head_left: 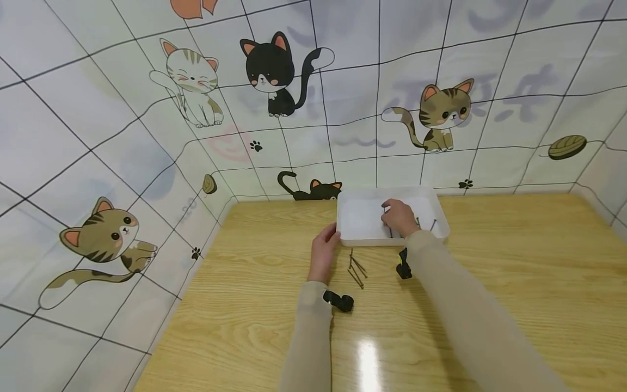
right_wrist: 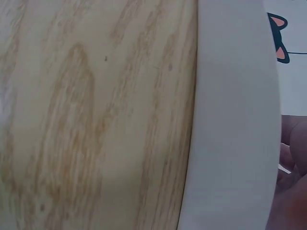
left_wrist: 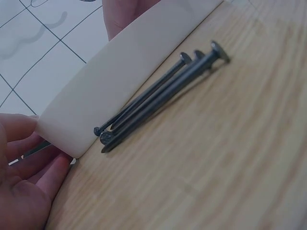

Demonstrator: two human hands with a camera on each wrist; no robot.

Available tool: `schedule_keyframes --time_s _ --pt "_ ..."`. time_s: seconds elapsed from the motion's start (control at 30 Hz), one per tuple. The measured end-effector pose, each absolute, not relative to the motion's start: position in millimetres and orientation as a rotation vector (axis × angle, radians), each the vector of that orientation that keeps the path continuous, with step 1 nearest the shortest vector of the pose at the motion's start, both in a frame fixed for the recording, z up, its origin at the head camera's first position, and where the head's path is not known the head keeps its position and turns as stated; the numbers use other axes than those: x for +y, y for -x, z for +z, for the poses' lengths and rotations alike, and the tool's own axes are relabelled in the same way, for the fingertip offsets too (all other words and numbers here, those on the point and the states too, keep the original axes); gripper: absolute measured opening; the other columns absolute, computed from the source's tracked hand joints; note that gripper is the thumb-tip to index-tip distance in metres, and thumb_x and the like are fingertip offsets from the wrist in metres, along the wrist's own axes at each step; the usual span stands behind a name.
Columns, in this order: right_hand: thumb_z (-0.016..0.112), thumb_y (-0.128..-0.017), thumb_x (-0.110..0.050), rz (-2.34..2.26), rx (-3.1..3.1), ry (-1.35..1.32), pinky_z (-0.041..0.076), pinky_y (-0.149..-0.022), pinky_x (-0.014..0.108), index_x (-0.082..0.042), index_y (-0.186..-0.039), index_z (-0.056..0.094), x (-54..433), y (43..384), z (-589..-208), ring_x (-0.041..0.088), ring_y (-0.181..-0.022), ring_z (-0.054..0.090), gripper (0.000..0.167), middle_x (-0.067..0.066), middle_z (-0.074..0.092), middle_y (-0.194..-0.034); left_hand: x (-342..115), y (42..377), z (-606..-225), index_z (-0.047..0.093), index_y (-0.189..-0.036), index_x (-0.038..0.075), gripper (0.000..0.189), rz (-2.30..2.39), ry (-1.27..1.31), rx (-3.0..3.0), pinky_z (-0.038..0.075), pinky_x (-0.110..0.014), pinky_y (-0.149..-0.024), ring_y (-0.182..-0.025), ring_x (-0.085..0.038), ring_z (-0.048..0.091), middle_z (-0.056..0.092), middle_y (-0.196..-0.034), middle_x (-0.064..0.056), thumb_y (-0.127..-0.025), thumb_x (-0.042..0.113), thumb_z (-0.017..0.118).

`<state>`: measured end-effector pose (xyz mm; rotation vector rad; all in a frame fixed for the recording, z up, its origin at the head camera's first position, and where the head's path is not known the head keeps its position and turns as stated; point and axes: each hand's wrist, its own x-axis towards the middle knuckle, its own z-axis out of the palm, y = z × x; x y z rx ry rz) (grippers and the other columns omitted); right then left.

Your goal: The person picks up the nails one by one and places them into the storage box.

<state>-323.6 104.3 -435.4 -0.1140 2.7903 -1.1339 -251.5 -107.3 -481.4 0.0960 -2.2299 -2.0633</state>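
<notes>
A shallow white tray (head_left: 357, 243) stands on the table against the back wall. My left hand (head_left: 324, 253) holds its front left corner, the thumb at the wall and the other fingers bent round the corner in the left wrist view. Inside the tray, my right hand (head_left: 399, 216) is bent with thumb and fingertips together, pinching a thin dark nail (head_left: 391, 232) whose end shows below the fingers. More nails (head_left: 434, 224) lie in the tray to the right of that hand. In front of the tray, several dark nails (left_wrist: 163, 93) lie in a loose group on the wood.
The light wooden table (head_left: 245, 316) reaches back to a wall (head_left: 352, 125) covered in a cat-patterned sheet. Black wrist cameras (head_left: 344, 302) stick out from both sleeves. The tray's front wall (right_wrist: 235, 120) partly hides the right hand in the right wrist view.
</notes>
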Motion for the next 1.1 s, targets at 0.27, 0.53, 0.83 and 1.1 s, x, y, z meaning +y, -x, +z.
schedule_keyframes --time_s 0.27,0.53,0.83,1.1 --pt "0.051 -0.083 -0.004 -0.988 2.844 0.145 0.044 -0.06 0.035 0.005 -0.121 0.048 100 322 -435 0.022 -0.065 0.057 0.04 0.012 0.064 -0.081 -107 253 -484 0.053 -0.126 0.015 0.036 -2.06 -0.095 -2.245 0.034 -0.031 -0.096 -0.115 -0.007 0.043 0.053 -0.124 0.003 -0.091 0.024 0.052" --pt "0.052 -0.084 -0.005 -0.896 2.859 0.142 0.046 -0.075 0.043 0.006 -0.122 0.048 98 320 -432 0.029 -0.079 0.058 0.04 0.019 0.061 -0.098 -107 251 -480 0.053 -0.126 0.015 0.035 -2.081 -0.1 -2.237 0.034 -0.032 -0.097 -0.115 -0.009 0.043 0.053 -0.123 0.004 -0.091 0.022 0.052" --pt "0.049 -0.084 -0.002 -0.802 2.906 0.205 0.042 -0.083 0.048 0.008 -0.117 0.052 95 313 -424 0.038 -0.097 0.054 0.035 0.024 0.055 -0.112 -104 237 -458 0.049 -0.128 0.006 0.037 -2.096 -0.043 -2.238 0.033 -0.036 -0.097 -0.118 -0.017 0.043 0.051 -0.126 -0.008 -0.092 0.016 0.049" --pt "0.047 -0.087 -0.004 -0.905 2.875 0.19 0.046 -0.077 0.045 0.006 -0.119 0.051 96 310 -422 0.035 -0.092 0.055 0.033 0.023 0.055 -0.113 -107 243 -470 0.052 -0.126 0.009 0.036 -2.076 -0.054 -2.228 0.033 -0.036 -0.097 -0.116 -0.014 0.044 0.053 -0.124 -0.003 -0.091 0.019 0.051"
